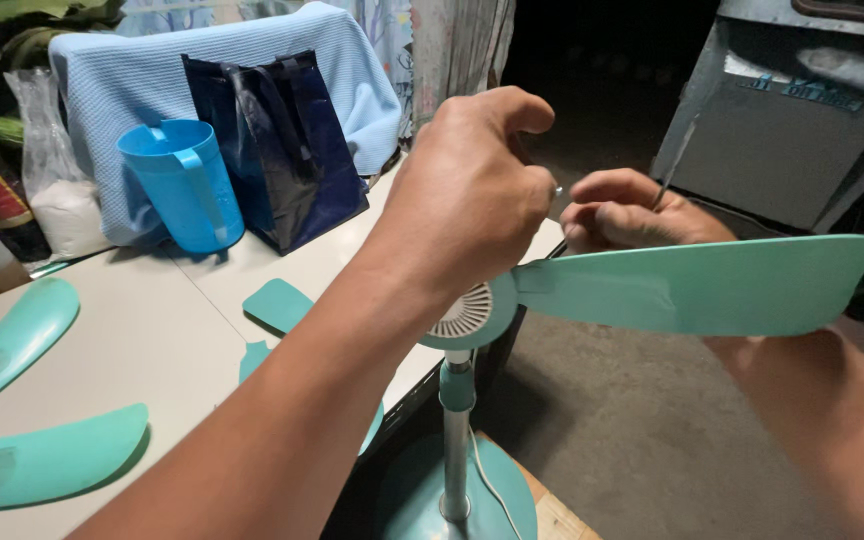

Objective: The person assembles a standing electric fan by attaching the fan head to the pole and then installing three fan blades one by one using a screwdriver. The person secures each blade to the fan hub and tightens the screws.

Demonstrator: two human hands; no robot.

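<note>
fan hub (472, 315), teal, sits on a metal stand pole (455, 440) just beside the white table (152, 340), one blade (702, 285) attached and reaching right. left hand (467, 195) is fisted above the hub, contents hidden. right hand (622, 212) pinches a thin metal tool (674, 160) (possibly a screwdriver). loose blades (42, 460) lie on the table near a blue jug (184, 185).

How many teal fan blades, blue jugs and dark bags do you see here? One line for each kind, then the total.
Teal fan blades: 5, one on the fan, four loose on the table
Blue jug: 1
Dark bag: 1
Total: 7
</note>
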